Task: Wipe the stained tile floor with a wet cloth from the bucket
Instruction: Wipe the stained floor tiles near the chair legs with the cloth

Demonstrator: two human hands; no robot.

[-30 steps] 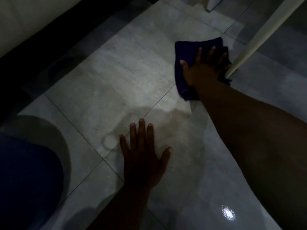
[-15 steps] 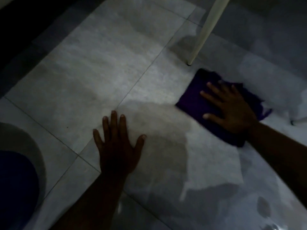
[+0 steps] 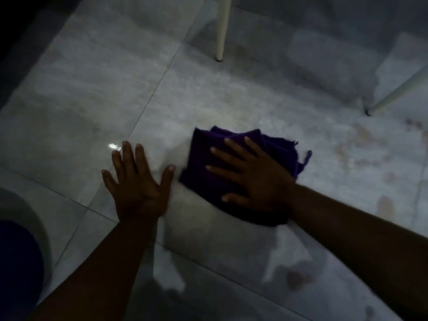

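A folded purple cloth lies on the grey tile floor in the middle of the view. My right hand presses flat on top of it, fingers spread and pointing left. Just left of the cloth, my left hand rests palm down on the tile, its thumb almost touching the cloth's edge. Brownish stains mark the tile to the right of the cloth. A wet, darker film covers the floor near my arms.
A white furniture leg stands on the floor beyond the cloth. Another slanted white leg meets the floor at the right. A dark blue rounded shape fills the lower left corner; I cannot tell what it is.
My right hand has dragged the cloth from beside the white leg toward me and to the left, ending next to my left hand. The left hand stayed planted on the tile.
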